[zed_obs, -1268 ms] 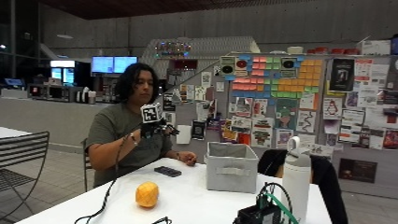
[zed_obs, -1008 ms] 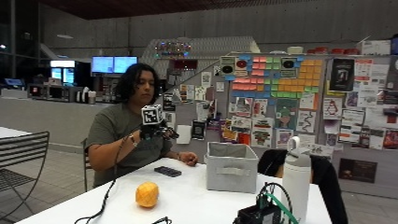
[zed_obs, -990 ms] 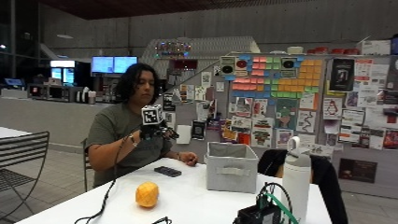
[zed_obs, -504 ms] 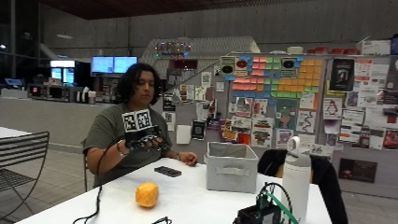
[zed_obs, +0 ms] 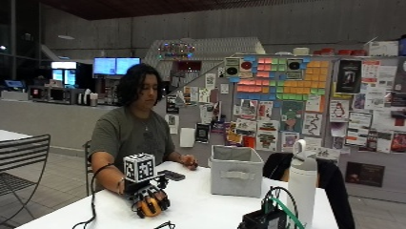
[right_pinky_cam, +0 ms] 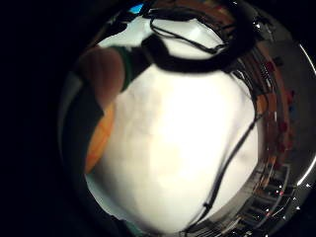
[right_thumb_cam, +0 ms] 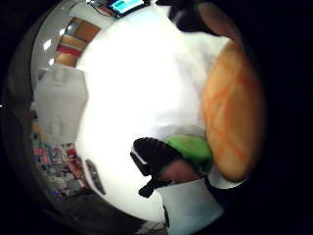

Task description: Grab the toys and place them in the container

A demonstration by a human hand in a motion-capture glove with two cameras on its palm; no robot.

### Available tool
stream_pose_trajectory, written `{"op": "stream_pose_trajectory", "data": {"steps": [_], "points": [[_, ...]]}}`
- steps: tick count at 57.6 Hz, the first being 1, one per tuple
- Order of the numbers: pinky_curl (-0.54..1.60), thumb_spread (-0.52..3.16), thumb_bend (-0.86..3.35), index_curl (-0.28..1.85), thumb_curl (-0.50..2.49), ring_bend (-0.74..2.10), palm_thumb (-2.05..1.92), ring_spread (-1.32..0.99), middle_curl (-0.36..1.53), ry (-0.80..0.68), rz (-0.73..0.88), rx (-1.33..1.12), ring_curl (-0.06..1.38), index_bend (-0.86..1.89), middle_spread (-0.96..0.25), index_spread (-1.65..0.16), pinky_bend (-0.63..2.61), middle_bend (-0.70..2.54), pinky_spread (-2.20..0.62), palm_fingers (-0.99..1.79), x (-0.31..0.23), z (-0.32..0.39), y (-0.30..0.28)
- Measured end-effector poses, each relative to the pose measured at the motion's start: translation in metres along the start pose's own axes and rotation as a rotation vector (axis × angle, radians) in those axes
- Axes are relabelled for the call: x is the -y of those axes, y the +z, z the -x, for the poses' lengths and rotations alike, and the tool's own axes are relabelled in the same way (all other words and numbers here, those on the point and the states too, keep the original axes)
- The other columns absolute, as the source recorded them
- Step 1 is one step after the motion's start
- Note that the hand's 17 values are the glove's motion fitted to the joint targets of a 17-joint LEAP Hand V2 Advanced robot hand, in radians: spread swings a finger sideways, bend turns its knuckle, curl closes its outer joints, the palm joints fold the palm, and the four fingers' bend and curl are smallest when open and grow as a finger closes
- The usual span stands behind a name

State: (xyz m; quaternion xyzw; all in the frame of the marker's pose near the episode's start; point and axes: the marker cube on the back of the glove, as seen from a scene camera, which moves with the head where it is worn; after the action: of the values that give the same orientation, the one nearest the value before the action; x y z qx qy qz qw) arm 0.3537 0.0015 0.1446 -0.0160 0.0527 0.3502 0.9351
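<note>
Toy (zed_obs: 149, 208) first: 1 orange, rounded toy with a paler criss-cross pattern sits on the white table (zed_obs: 209, 210), near the edge closest to the camera, and the gloved right hand (zed_obs: 147, 198) is down on top of it. From the outside view the black fingers curl over and around the orange shape, so the hand is gripping it, though the toy looks to be resting on the tabletop, not yet lifted. The thumb-side palm view shows the toy (right_thumb_cam: 234, 112) bulging right beside the palm, with a black-tipped finger (right_thumb_cam: 154, 154) bent next to it. The little-finger-side view catches only a sliver of orange (right_pinky_cam: 98, 138) at the rim of the bright tabletop.

The grey fabric bin (zed_obs: 236, 171) stands further along the table, well apart from the hand, and nothing of its inside shows from here. My read: the grasp is made, and the lift, carry and drop into the bin are all left. Only 1 toy is visible.

The bare left hand (zed_obs: 189, 165) rests on the table beside a dark phone (zed_obs: 170, 175). A white bottle (zed_obs: 302, 183) stands nearer the camera past the bin.

Writing: the wall of posters and coloured sticky notes (zed_obs: 285, 78) carries print, but none of it can be read
</note>
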Motion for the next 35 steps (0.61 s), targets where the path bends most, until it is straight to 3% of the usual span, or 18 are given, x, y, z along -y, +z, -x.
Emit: {"op": "stream_pose_trajectory", "data": {"steps": [5,7,12,27,35], "points": [[0.23,1.16,0.03,0.37,0.30,0.32,0.09,-0.19,0.24,0.005,-0.137,0.018,0.16,0.36,-0.20,-0.44,1.01,0.20,-0.13,0.64,0.003,-0.003,0.003],[0.23,1.22,0.11,0.36,0.34,0.46,0.21,-0.25,0.28,-0.002,-0.171,0.026,0.21,0.30,-0.23,-0.43,0.99,0.32,-0.21,0.87,0.005,-0.005,0.003],[0.26,1.21,0.20,0.36,0.41,0.72,0.40,-0.36,0.33,-0.011,-0.255,0.034,0.30,0.17,-0.29,-0.42,0.99,0.39,-0.33,1.10,0.009,-0.007,0.003],[0.39,1.07,0.21,0.48,0.57,1.03,0.54,-0.47,0.51,0.032,-0.322,0.056,0.49,0.26,-0.43,-0.42,1.11,0.69,-0.40,1.16,0.010,-0.009,-0.008],[0.43,1.02,0.20,0.57,0.64,1.09,0.56,-0.48,0.60,0.004,-0.349,0.092,0.55,0.34,-0.46,-0.43,1.15,0.79,-0.41,1.12,-0.025,0.011,-0.066]]}}
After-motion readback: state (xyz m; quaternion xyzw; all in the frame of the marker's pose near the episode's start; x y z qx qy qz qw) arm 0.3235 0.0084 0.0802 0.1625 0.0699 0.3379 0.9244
